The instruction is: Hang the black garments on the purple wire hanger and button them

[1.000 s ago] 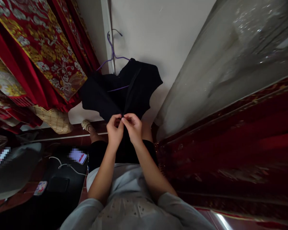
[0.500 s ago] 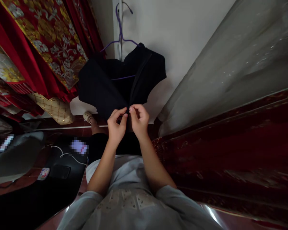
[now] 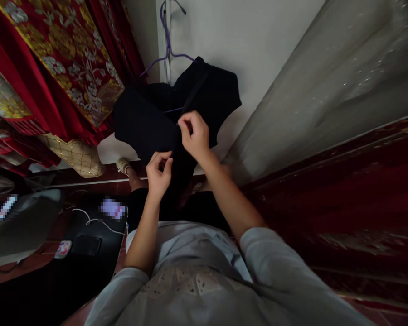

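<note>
A dark short-sleeved jacket [image 3: 146,120] hangs on a purple wire hanger [image 3: 167,40] against the white wall, its front opening parted in a V at the neck. My right hand [image 3: 196,136] is closed in a pinch at the bottom of that V, on what looks like the zipper pull, mostly hidden by the fingers. Lower down, my left hand [image 3: 159,174] pinches the front edge of the jacket between thumb and fingertips. Below the right hand the two front edges lie together.
Red embroidered garments [image 3: 78,59] hang at the left. Plastic-covered clothing [image 3: 313,86] and dark red fabric [image 3: 343,199] fill the right. A black seat [image 3: 102,258] at lower left bears a phone [image 3: 113,208], a white cable [image 3: 88,217] and a dark wallet-like item [image 3: 85,245].
My right hand has moved up along the jacket front, away from my left hand, and the V opening is shorter. My left hand has shifted slightly left.
</note>
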Motion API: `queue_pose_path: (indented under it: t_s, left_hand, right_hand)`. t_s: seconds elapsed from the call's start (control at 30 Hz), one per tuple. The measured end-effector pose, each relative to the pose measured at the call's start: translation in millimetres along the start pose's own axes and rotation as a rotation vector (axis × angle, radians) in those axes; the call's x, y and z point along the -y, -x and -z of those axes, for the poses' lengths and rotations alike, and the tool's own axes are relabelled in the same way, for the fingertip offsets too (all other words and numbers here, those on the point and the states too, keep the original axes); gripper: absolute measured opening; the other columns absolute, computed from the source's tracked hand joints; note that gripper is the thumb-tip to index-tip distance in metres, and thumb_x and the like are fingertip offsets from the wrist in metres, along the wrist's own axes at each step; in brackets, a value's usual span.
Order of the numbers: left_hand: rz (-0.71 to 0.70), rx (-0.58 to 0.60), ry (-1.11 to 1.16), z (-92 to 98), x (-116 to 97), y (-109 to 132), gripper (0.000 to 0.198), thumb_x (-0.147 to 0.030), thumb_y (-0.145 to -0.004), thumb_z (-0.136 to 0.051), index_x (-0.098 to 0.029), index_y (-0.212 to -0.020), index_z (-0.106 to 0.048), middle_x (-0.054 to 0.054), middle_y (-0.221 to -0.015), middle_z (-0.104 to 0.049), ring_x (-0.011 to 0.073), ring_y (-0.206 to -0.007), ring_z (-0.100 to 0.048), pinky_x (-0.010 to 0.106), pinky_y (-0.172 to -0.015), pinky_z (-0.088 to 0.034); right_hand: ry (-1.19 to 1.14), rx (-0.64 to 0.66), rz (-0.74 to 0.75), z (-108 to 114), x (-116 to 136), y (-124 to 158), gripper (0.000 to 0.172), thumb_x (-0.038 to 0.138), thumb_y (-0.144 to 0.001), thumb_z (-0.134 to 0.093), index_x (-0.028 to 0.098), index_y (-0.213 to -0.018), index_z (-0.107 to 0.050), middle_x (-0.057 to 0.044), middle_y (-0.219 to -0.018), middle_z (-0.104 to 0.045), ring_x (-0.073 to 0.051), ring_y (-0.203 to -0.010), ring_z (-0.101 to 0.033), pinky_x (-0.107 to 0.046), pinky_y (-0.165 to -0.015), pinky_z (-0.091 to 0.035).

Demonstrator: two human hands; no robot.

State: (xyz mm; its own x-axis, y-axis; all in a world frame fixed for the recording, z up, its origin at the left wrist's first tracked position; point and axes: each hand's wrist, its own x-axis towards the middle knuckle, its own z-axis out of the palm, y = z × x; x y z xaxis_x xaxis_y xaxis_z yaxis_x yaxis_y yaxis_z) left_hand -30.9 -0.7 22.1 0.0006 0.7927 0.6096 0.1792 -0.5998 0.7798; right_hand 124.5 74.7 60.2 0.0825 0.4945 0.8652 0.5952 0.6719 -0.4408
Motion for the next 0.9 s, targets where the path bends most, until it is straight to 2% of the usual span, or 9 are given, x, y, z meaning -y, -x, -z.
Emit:
queue_pose_path:
  t_s: [0.17, 0.27, 0.37, 0.5, 0.57, 0.63, 0.77, 0.83, 0.9]
  left_hand:
    - [-0.001, 0.054, -0.051, 1.9, 34, -2, 0.012, -0.027, -0.096, -0.064, -0.016, -0.096, -0.071, 0.007, -0.091, -0.067, 0.016, -0.076, -0.063, 0.025, -0.067, -0.048]
    - [-0.036, 0.165, -0.128, 7.3, 43, -10, 0.013, -0.027, -0.095, -0.065, -0.016, -0.093, -0.071, 0.007, -0.088, -0.068, 0.0177, -0.076, -0.064, 0.028, -0.07, -0.051]
    - [-0.137, 0.255, -0.2, 11.9, 36, -44, 0.016, -0.032, -0.096, -0.066, -0.018, -0.1, -0.073, 0.01, -0.096, -0.072, 0.0208, -0.085, -0.068, 0.033, -0.08, -0.054]
    - [-0.283, 0.131, -0.105, 8.5, 4, -129, 0.039, -0.049, -0.097, -0.069, -0.025, -0.128, -0.067, 0.007, -0.102, -0.072, 0.0219, -0.095, -0.069, 0.036, -0.088, -0.056]
    - [-0.344, 0.116, -0.066, 4.0, -11, -172, 0.04, -0.056, -0.095, -0.071, -0.026, -0.121, -0.069, 0.006, -0.097, -0.071, 0.023, -0.094, -0.069, 0.038, -0.09, -0.056]
    - [-0.376, 0.167, -0.065, -1.9, -20, -202, 0.037, -0.058, -0.093, -0.073, -0.023, -0.104, -0.07, 0.005, -0.088, -0.068, 0.0241, -0.091, -0.069, 0.04, -0.089, -0.056]
    - [-0.345, 0.19, -0.087, -16.7, -27, -223, 0.033, -0.049, -0.097, -0.072, -0.019, -0.087, -0.063, 0.002, -0.077, -0.063, 0.0203, -0.084, -0.07, 0.037, -0.085, -0.055]
    - [-0.303, 0.152, -0.115, -19.2, -28, -230, 0.032, -0.046, -0.102, -0.064, -0.017, -0.09, -0.06, -0.001, -0.077, -0.062, 0.0153, -0.078, -0.069, 0.032, -0.082, -0.053]
    - [-0.254, 0.061, -0.164, -9.7, -23, -248, 0.036, -0.048, -0.106, -0.052, -0.014, -0.093, -0.056, -0.003, -0.075, -0.06, 0.0096, -0.07, -0.065, 0.026, -0.075, -0.049]
  right_hand:
    - [0.184, 0.212, 0.088, 12, -23, -114, 0.025, 0.044, -0.106, -0.046, 0.026, -0.092, -0.054, -0.012, -0.105, -0.065, -0.029, -0.108, -0.059, -0.047, -0.098, -0.051]
    - [0.212, 0.285, 0.094, 20, -21, -140, 0.021, 0.043, -0.103, -0.05, 0.027, -0.09, -0.054, -0.012, -0.105, -0.066, -0.031, -0.108, -0.058, -0.047, -0.095, -0.051]
    - [0.167, 0.25, 0.069, 19, -14, -136, 0.022, 0.044, -0.105, -0.048, 0.025, -0.095, -0.055, -0.01, -0.102, -0.065, -0.027, -0.104, -0.061, -0.042, -0.09, -0.052]
    - [0.068, 0.231, -0.006, 17, 0, -129, 0.03, 0.047, -0.107, -0.045, 0.021, -0.095, -0.055, -0.005, -0.087, -0.064, -0.021, -0.088, -0.065, -0.035, -0.082, -0.052]
    - [0.063, 0.261, -0.009, 23, 8, -131, 0.028, 0.045, -0.107, -0.048, 0.021, -0.094, -0.055, -0.004, -0.085, -0.064, -0.02, -0.085, -0.065, -0.034, -0.081, -0.051]
    - [0.106, 0.281, 0.023, 30, 11, -133, 0.024, 0.043, -0.106, -0.051, 0.021, -0.096, -0.057, -0.004, -0.084, -0.064, -0.021, -0.086, -0.066, -0.035, -0.083, -0.051]
    - [0.107, 0.287, 0.082, 32, -9, -126, 0.023, 0.042, -0.106, -0.05, 0.021, -0.1, -0.058, -0.005, -0.091, -0.065, -0.023, -0.095, -0.067, -0.036, -0.089, -0.048]
    - [0.08, 0.306, 0.102, 23, -27, -112, 0.022, 0.04, -0.106, -0.05, 0.02, -0.101, -0.059, -0.006, -0.093, -0.066, -0.022, -0.093, -0.066, -0.036, -0.088, -0.048]
    - [0.124, 0.393, 0.138, 13, -43, -91, 0.021, 0.035, -0.106, -0.048, 0.019, -0.102, -0.061, -0.007, -0.089, -0.066, -0.021, -0.085, -0.064, -0.036, -0.084, -0.048]
